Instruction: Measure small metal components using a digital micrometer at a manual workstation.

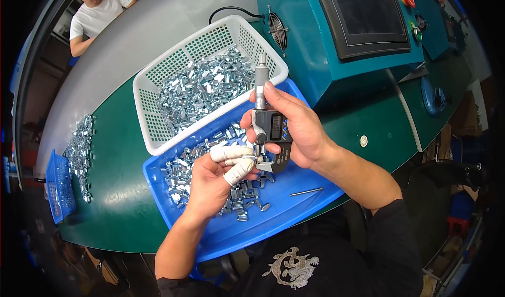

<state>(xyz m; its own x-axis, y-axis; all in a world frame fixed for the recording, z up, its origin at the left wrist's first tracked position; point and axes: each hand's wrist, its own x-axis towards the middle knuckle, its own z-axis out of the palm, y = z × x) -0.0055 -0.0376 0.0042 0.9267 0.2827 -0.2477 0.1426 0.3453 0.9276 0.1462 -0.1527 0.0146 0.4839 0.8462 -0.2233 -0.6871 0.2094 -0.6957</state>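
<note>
A digital micrometer (275, 127) with a grey thimble and a small display is gripped in my right hand (307, 131), thumb and fingers around its thimble and frame. My left hand (208, 186), wearing white finger cots, pinches a small shiny metal piece (252, 158) at the micrometer's jaws. Fingers partly hide that piece, so I cannot tell whether the jaws touch it. Beneath both hands lies a blue tray (273, 220) with many loose zinc-coloured metal pieces (242, 197). A slim metal pin (306, 192) rests at its right side.
Behind the tray, a white perforated basket (138, 94) holds more metal pieces. A teal machine (310, 49) with a dark screen (365, 13) stands at back right. Loose pieces (81, 149) and a blue basket (53, 192) are far left. Another person (97, 15) sits beyond.
</note>
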